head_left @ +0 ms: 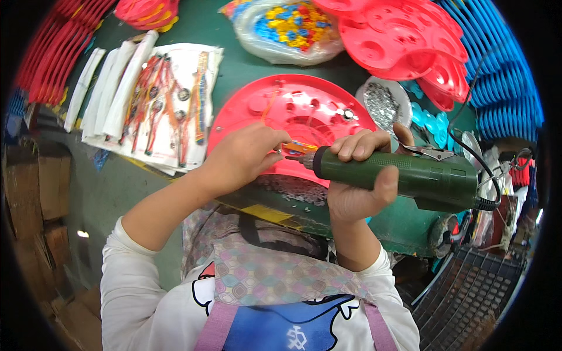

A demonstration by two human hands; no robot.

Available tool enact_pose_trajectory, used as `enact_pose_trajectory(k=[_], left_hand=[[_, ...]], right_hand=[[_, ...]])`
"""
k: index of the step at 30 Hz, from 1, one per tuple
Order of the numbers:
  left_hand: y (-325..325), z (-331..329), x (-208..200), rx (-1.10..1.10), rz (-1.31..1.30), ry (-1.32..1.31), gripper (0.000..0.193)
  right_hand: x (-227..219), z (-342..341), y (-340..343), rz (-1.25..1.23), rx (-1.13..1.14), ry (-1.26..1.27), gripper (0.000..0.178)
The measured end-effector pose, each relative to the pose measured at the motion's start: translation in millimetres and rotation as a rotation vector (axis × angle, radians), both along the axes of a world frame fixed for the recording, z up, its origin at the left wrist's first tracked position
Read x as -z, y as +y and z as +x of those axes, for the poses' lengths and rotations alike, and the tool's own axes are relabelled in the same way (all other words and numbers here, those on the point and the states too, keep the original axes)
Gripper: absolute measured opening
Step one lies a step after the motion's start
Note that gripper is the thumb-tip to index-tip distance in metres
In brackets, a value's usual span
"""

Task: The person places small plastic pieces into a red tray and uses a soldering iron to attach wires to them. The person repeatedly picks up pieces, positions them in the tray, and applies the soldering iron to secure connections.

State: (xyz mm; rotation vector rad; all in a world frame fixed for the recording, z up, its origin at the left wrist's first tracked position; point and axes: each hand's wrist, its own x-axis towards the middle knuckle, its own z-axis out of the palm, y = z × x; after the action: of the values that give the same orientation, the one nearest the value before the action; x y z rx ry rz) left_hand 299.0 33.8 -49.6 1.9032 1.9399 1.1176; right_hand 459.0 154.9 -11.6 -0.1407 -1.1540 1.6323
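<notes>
My right hand [360,146] is wrapped round a green electric screwdriver [404,180], held sideways with its bit pointing left. My left hand [249,153] is closed in a pinch at the bit's tip, with a small shiny screw [280,151] at the fingertips. Beneath both hands lies a red round plastic shell [234,120] with moulded holes. An orange-and-blue part [302,147] with thin wires sits in the shell, partly hidden behind the screwdriver.
A bowl of screws [383,105] stands right of the shell. Behind are a bag of coloured small parts [293,26] and stacked red shells [398,41]. Wired parts [158,105] lie on white sheets at left. Blue racks [503,76] rise at right; the screwdriver's cord [477,155] hangs there.
</notes>
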Motion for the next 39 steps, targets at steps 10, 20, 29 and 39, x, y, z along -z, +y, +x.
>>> enact_pose_trajectory(k=[10, 20, 29, 39], left_hand=[[-41.9, -19.2, 2.7, -0.121, 0.052, -0.1, 0.034], [-54.8, -24.7, 23.5, -0.112, 0.175, 0.197, 0.039], [-72.4, -34.0, 24.7, -0.133, 0.193, 0.28, 0.048], [-73.1, -27.5, 38.4, -0.122, 0.072, 0.211, 0.054]], right_hand=[[0.9, -43.0, -28.6, 0.041, -0.196, 0.016, 0.077], [7.1, -55.6, -41.0, 0.051, -0.226, -0.017, 0.078], [31.6, -66.3, -43.8, 0.088, -0.159, -0.145, 0.07], [43.1, -72.1, -43.3, 0.056, -0.158, -0.198, 0.073]])
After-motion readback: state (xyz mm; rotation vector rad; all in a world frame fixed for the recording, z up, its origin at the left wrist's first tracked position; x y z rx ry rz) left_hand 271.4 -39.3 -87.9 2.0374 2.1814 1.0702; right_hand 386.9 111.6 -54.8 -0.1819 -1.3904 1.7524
